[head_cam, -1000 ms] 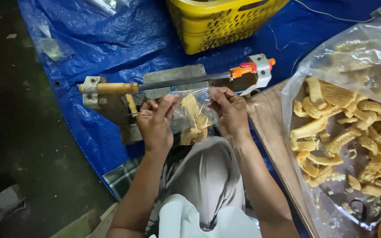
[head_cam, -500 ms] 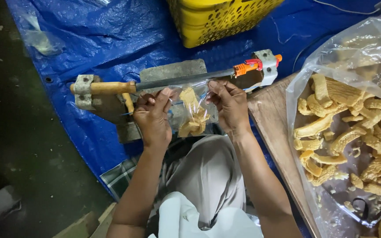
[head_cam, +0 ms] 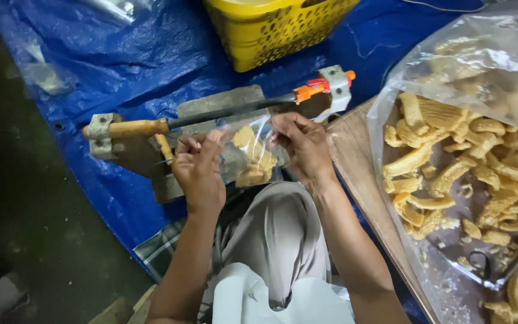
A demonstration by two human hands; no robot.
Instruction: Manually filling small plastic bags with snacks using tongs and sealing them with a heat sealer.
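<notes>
Head view: both hands, left (head_cam: 198,171) and right (head_cam: 302,147), each grip pinched tight on a small bag (head_cam: 248,157) of crackers, just below the sealer bar (head_cam: 229,110).

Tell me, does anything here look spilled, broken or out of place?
Little stands out. Crumbs and broken bits lie loose at the bottom of the big clear bag of crackers, right. Both hands, left hand and right hand, hold the small bag upright, nothing spilling.

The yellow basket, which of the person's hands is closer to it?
Right. The right hand grips the small snack bag just below the yellow basket; the left hand holds the bag's other side, further left and lower.
</notes>
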